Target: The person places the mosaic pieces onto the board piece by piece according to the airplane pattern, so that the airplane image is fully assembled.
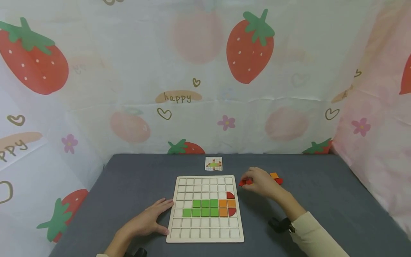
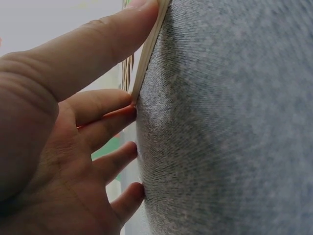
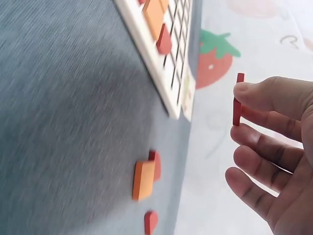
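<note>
A pale wooden grid board [image 1: 205, 240] lies on the dark table, with green tiles [image 1: 205, 208] in two rows, orange tiles [image 1: 223, 208] to their right, and two red rounded tiles [image 1: 230, 195] in the rightmost column. My left hand [image 1: 150, 218] rests at the board's left edge, its fingers spread and touching the rim. To the right of the board, my right hand [image 1: 262, 182] pinches a thin red tile [image 3: 237, 105] between thumb and fingers, held up in the right wrist view. The remaining fingers of that hand are loosely bent.
Beside my right hand lie an orange tile [image 1: 274, 175] and a red tile [image 1: 279, 181]; another red piece [image 3: 150, 223] shows in the right wrist view. Behind the board is a small pattern card [image 1: 213, 164]. A strawberry-print curtain [image 1: 138, 71] hangs behind the dark table [image 1: 141, 178].
</note>
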Tool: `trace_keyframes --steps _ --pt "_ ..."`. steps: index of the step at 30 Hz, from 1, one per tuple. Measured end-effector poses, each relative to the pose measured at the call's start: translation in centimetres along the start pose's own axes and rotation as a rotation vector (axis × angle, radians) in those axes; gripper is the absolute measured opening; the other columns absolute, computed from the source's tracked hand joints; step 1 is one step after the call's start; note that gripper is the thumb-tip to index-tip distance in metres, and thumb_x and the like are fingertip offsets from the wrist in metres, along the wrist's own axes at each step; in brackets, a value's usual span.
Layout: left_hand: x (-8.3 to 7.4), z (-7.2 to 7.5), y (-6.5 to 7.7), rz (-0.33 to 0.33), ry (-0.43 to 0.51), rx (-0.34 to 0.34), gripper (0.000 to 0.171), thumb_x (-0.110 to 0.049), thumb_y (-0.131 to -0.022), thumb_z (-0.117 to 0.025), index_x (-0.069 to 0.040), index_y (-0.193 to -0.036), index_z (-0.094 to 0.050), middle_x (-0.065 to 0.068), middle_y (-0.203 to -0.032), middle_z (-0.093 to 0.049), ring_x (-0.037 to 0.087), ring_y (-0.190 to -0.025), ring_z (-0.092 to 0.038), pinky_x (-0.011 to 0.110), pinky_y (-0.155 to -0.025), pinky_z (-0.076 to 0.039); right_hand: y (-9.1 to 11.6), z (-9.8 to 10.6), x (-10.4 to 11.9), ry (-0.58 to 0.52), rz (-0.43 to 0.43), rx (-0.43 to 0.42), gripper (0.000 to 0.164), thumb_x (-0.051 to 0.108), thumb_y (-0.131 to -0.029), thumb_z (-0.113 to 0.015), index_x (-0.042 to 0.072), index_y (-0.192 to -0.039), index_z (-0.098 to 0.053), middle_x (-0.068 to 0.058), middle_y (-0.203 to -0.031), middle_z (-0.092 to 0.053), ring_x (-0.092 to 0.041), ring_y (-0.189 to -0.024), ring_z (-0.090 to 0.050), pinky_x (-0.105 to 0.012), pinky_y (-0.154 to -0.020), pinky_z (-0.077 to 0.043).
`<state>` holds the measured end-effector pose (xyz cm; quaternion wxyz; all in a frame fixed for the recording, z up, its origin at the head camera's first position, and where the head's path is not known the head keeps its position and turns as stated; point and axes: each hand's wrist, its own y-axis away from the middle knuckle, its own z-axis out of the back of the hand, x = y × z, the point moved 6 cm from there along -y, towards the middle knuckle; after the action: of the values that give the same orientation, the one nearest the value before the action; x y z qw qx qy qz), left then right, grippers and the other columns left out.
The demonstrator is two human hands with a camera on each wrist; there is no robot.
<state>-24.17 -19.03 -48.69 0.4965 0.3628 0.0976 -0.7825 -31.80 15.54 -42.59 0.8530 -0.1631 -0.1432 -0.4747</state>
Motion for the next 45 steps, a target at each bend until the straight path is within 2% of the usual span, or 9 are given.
trace_keyframes --steps 9,16,24,29,36,45 --pt "0.4 -0.2 -0.2 0.029 -0.003 0.008 0.100 -0.034 -0.069 -0.084 0.000 -0.149 -0.037 0.022 -0.156 -0.034 0.050 -0.146 -0.017 0.070 -0.108 -0.021 -1.9 -1.1 2.5 -0.016 0.040 0.022 0.014 0.015 -0.084 -0.074 0.010 -0.098 -0.075 -0.001 -0.090 -0.062 -0.018 -0.080 -0.055 -0.027 -0.068 -0.046" --pt "0.1 0.0 -0.1 0.012 -0.009 -0.001 0.100 -0.034 -0.069 -0.084 0.001 -0.149 -0.035 0.023 -0.155 -0.033 0.051 -0.146 -0.017 0.073 -0.107 -0.019 -3.3 -2.4 4.8 -0.039 0.066 0.082 0.014 0.017 -0.086 -0.072 0.011 -0.099 -0.074 -0.001 -0.091 -0.062 -0.014 -0.081 -0.052 -0.027 -0.070 -0.046" --pt "0.2 -0.2 -0.2 0.032 0.001 0.012 0.100 -0.034 -0.070 -0.084 0.001 -0.149 -0.035 0.023 -0.156 -0.033 0.050 -0.146 -0.017 0.075 -0.106 -0.017 -4.5 -4.0 7.0 -0.065 0.122 0.125 0.015 0.015 -0.087 -0.072 0.010 -0.101 -0.074 -0.002 -0.100 -0.066 -0.020 -0.094 -0.060 -0.037 -0.082 -0.052" --pt "0.3 -0.2 -0.2 0.027 -0.004 0.007 0.099 -0.034 -0.070 -0.084 0.000 -0.149 -0.036 0.022 -0.156 -0.033 0.050 -0.146 -0.017 0.074 -0.106 -0.018 -5.2 -5.0 7.9 -0.062 0.140 0.151 0.015 0.016 -0.088 -0.070 0.010 -0.101 -0.075 -0.001 -0.100 -0.067 -0.017 -0.093 -0.059 -0.033 -0.082 -0.052" --pt "0.4 -0.2 -0.2 0.019 -0.010 0.005 0.100 -0.034 -0.069 -0.084 0.000 -0.149 -0.036 0.022 -0.156 -0.033 0.050 -0.146 -0.017 0.074 -0.106 -0.018 -6.0 -6.2 9.0 -0.033 0.188 0.172 0.015 0.017 -0.088 -0.070 0.010 -0.100 -0.075 -0.002 -0.094 -0.066 -0.018 -0.087 -0.059 -0.025 -0.074 -0.049" --pt "0.5 -0.2 -0.3 0.039 -0.015 -0.002 0.099 -0.034 -0.068 -0.086 -0.001 -0.149 -0.038 0.020 -0.155 -0.035 0.049 -0.146 -0.018 0.073 -0.107 -0.019 -6.9 -7.6 10.5 -0.016 0.197 0.205 0.018 0.020 -0.086 -0.074 0.010 -0.100 -0.075 0.000 -0.093 -0.064 -0.011 -0.084 -0.056 -0.023 -0.075 -0.049"
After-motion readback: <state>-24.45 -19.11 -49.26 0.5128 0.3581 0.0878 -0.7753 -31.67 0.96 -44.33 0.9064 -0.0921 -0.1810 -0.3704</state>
